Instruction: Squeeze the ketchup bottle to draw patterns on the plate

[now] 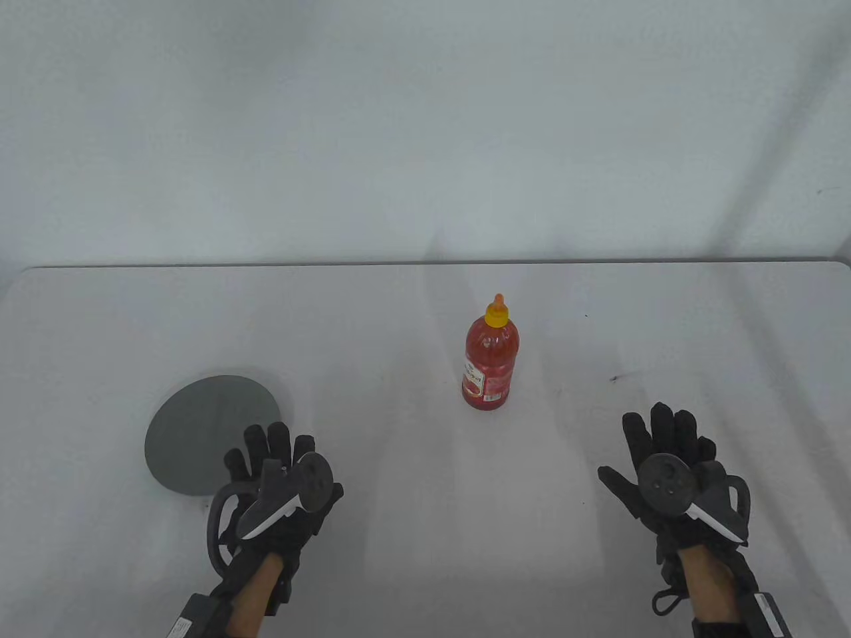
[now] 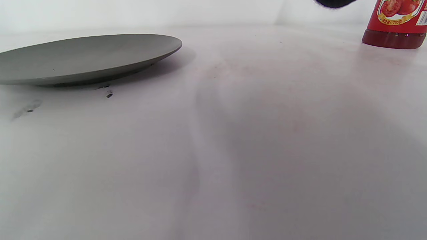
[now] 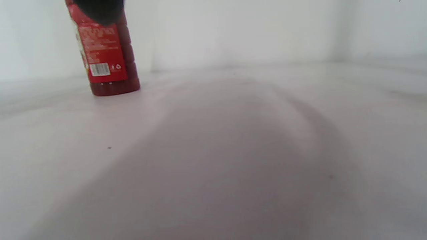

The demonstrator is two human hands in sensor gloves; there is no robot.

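A red ketchup bottle with a yellow-orange cap stands upright at the middle of the white table. Its base shows in the left wrist view and its back label in the right wrist view. A flat grey plate lies at the front left, also in the left wrist view. My left hand hovers at the plate's near right edge, fingers spread, holding nothing. My right hand is open and empty to the bottle's front right.
The table's far edge meets a plain white wall. A small dark speck lies right of the bottle. A few dark marks sit on the table beside the plate.
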